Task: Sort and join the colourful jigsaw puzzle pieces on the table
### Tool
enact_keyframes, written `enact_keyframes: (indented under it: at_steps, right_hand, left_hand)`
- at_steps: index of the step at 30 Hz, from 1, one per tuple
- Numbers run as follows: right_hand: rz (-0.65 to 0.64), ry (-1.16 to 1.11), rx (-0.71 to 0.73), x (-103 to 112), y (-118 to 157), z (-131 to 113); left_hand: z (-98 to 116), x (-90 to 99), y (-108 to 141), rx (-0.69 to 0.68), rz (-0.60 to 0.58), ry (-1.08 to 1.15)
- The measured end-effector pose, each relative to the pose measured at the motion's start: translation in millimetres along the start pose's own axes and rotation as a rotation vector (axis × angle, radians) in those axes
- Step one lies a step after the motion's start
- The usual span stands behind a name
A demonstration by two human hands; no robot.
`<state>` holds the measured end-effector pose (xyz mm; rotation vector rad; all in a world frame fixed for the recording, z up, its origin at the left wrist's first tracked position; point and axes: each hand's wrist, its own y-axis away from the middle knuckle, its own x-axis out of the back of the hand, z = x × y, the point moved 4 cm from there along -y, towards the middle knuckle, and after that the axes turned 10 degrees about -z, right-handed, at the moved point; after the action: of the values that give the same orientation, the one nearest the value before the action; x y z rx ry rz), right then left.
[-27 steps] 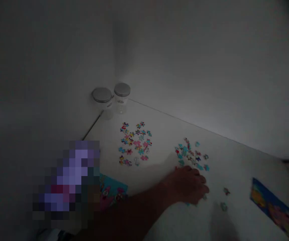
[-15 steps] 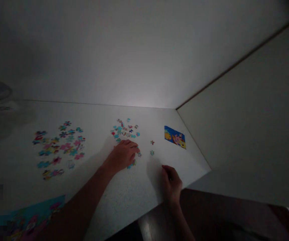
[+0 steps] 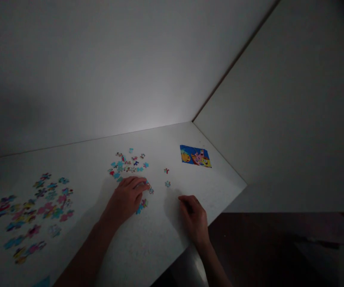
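the left hand (image 3: 125, 199) rests near the front edge of the white tabletop (image 3: 160, 235), its fingers (image 3: 136, 184) loosely curved over a cluster of loose jigsaw pieces (image 3: 126, 163), with a few showing by the fingertips and below the palm; whether they pinch one i cannot tell. the right hand (image 3: 193, 219) sits apart at the front edge, fingers curled, and i cannot tell if they hold anything. a wider spread of pink and blue pieces (image 3: 34, 215) lies toward the left, two lone pieces (image 3: 166, 177) lie apart toward the right, and a printed picture card (image 3: 195, 156) lies near the far corner; the pieces mostly lie separate, with no finished section in view
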<state>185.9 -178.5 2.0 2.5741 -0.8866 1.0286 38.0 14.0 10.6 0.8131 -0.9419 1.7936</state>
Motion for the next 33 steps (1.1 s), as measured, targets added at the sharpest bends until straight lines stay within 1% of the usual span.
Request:
enact_keyframes:
  at_steps: [4, 9, 12, 15, 17, 20, 23, 25, 29, 31, 33]
  right_hand:
    - [-0.015, 0.036, 0.003, 1, -2, -3]
    - [-0.022, 0.185, -0.035, -5, -12, -11]
    - [-0.001, 0.223, -0.054, -10, -25, -16]
    - [0.003, 0.202, -0.033, -11, -46, -19]
    - [-0.022, 0.191, -0.012, -9, -64, -20]
    - [-0.068, 0.198, 0.017, -7, -88, -20]
    - [-0.046, 0.209, 0.007, -7, -103, -18]
    - [-0.01, 0.178, -0.014, -7, -106, -14]
    - [0.024, 0.035, -0.025, -6, -106, -6]
    - [0.031, -0.004, 0.006, -4, -102, -9]
    - [0.016, -0.001, 0.078, -5, -92, -19]
  left_hand:
    - [1, 3.7, 0, -0.013, 0.036, -0.021]
    - [2, 5.4, -1, -0.028, 0.053, -0.038]
    - [3, 6.9, -1, -0.044, 0.061, -0.044]
    - [3, 10.1, 0, -0.04, 0.098, -0.046]
    - [3, 13.2, 2, -0.008, 0.149, -0.035]
    - [-1, 18.0, 9, 0.124, 0.246, -0.002]
    - [-3, 22.8, 16, 0.235, 0.346, 0.055]
    - [-2, 25.5, 19, 0.272, 0.399, 0.123]
    - [-1, 30.4, 21, 0.336, 0.511, 0.291]
    - [0, 32.7, 23, 0.349, 0.568, 0.35]
    - [0, 34.7, 24, 0.355, 0.614, 0.392]
